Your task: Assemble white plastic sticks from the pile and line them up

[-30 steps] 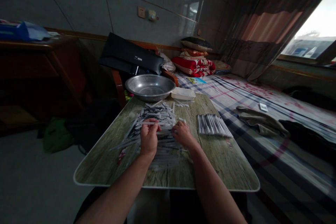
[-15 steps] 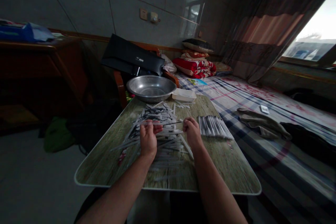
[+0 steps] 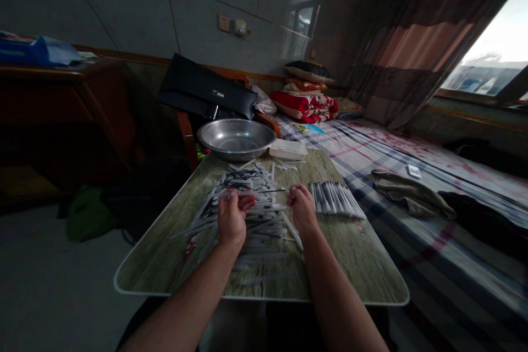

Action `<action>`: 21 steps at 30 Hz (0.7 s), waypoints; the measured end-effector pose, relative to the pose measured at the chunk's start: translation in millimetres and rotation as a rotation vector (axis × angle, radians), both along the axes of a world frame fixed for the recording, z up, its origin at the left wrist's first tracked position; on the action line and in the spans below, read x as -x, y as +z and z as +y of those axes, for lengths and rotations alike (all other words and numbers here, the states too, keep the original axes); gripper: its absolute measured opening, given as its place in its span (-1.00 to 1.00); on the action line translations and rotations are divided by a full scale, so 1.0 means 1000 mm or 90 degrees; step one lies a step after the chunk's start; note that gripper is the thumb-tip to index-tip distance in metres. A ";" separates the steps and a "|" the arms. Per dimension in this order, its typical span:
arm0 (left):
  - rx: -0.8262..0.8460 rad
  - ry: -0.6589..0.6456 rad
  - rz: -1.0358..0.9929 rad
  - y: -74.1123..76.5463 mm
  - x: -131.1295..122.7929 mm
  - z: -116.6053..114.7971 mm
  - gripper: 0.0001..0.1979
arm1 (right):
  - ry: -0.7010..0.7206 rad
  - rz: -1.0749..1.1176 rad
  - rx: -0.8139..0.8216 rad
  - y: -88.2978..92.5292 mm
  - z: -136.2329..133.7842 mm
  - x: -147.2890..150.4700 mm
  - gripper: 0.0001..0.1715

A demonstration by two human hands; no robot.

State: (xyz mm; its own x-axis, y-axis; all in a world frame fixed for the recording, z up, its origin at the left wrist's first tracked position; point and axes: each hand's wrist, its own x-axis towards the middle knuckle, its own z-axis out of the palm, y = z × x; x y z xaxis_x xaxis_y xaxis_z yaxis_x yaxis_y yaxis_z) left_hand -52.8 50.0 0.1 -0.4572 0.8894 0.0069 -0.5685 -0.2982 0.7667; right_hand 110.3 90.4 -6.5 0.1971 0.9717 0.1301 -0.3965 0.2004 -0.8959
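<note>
My left hand [image 3: 231, 221] pinches a whitish pen barrel [image 3: 244, 194] lying crosswise over the pile. A thin dark pen refill [image 3: 272, 191] sticks out of its right end, and its pale tip comes right up to my right hand [image 3: 303, 206]. The fingers of that hand are curled closed; what they hold, if anything, is hidden. Below and beyond both hands, a loose heap of white and dark pen parts [image 3: 247, 176] covers the middle of the table. To the right of my right hand lies a neat row of pens [image 3: 335, 199] with dark ends.
A wide metal basin [image 3: 237, 140] stands at the table's far edge, with a white plastic box [image 3: 287, 149] to its right. The wood-patterned table [image 3: 350, 264] has rounded corners. Alongside it on the right is a bed with a plaid sheet [image 3: 358, 154].
Both hands keep nearly the same place. The pen refill's tip now shows slightly more clearly beside my right fingers. The whole view has shifted a little.
</note>
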 end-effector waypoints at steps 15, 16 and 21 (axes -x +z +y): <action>0.016 -0.102 -0.008 0.007 0.000 -0.003 -0.66 | 0.180 -0.076 0.003 0.003 -0.009 0.009 -0.69; 0.017 -0.118 -0.009 0.007 -0.001 -0.004 -0.67 | 0.238 -0.041 0.011 0.004 -0.011 0.010 -0.67; 0.010 -0.194 -0.043 0.009 -0.001 -0.006 -0.70 | 0.357 0.071 0.044 0.011 -0.020 0.014 -0.71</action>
State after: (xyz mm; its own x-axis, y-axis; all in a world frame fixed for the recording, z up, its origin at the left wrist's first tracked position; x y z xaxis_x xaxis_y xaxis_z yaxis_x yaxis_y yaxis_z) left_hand -51.4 43.9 9.0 -0.1688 0.9852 -0.0286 -0.6797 -0.0953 0.7272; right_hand 96.3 70.2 4.5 -0.3419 0.9371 0.0700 -0.5182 -0.1259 -0.8460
